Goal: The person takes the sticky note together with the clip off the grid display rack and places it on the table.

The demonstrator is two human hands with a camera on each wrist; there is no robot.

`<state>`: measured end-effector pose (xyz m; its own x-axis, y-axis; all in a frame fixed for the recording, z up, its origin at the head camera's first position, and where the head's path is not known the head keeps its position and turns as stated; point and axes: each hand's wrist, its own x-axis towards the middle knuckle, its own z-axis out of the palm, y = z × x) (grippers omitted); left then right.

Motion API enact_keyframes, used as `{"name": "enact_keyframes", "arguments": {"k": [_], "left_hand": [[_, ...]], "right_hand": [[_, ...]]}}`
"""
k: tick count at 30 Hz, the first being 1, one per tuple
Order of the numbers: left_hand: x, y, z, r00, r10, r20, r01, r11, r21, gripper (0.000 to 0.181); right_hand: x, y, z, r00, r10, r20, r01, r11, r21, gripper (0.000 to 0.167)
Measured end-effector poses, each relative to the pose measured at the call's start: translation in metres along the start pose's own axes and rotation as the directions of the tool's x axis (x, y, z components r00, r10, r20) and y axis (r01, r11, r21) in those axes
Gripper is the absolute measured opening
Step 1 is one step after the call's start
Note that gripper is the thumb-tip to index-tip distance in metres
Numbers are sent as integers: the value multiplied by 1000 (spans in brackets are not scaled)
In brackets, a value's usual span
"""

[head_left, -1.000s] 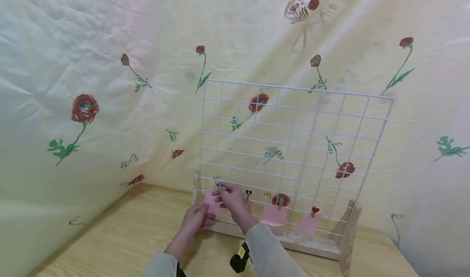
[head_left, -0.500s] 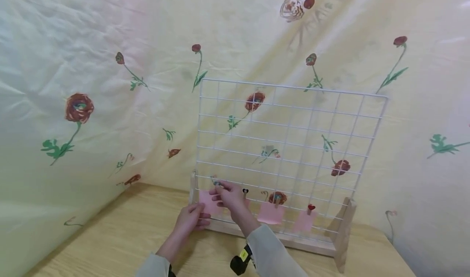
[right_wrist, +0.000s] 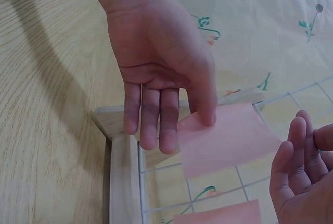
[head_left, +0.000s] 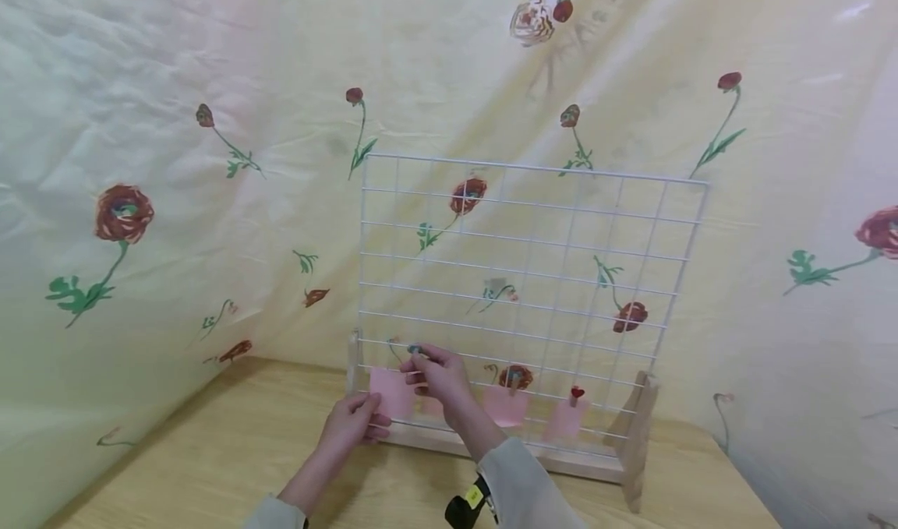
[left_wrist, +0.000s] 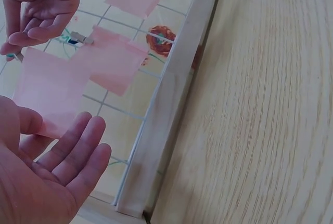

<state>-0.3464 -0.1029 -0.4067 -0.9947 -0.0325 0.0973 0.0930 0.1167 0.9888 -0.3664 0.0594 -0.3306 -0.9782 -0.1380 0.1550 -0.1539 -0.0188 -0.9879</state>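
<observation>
In the head view my left hand pinches the lower left edge of a pink paper note between thumb and index finger, its other fingers extended. The note lies against the low left part of a white wire grid. At its top edge, my right hand pinches a small clip with a bluish end, mostly covered by the fingers. Beside it in the left wrist view, another pink note hangs from a small wooden clothespin, partly behind the held note.
Farther right hang a pink note and another note under a red heart clothespin. A wooden base holds the grid on the wood-grain table. Flowered cloth rises behind. A black device sits by the right cuff.
The head view has turned a little right. My right hand has shifted slightly right along the grid, now hiding the neighbouring black heart clip. The left hand keeps its pinch on the note.
</observation>
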Motion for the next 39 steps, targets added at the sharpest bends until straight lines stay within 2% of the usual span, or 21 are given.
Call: {"name": "enact_keyframes", "arguments": {"k": [7,13,22,28,35,39], "left_hand": [[-4,2,0,1000,22,22,-23,999,36,35],[-10,3,-4,995,59,79,-66,995,80,35],[-22,5,-7,984,109,141,-131,978,163,37],[-26,4,-8,967,161,197,-203,956,214,33],[-32,2,-10,933,217,289,-291,925,244,33],[-34,1,-12,914,216,343,-326,894,307,29]], "right_hand": [[-10,-7,-14,999,-22,27,22,1000,1,27],[-20,-7,-29,999,-11,33,11,1000,-6,34],[-43,-3,-50,999,-22,38,23,999,-28,29],[-58,3,-66,1000,-4,28,5,999,-44,30],[-72,9,-87,997,19,73,-14,997,-70,20],[-79,12,-97,995,43,87,-37,997,-62,17]]}}
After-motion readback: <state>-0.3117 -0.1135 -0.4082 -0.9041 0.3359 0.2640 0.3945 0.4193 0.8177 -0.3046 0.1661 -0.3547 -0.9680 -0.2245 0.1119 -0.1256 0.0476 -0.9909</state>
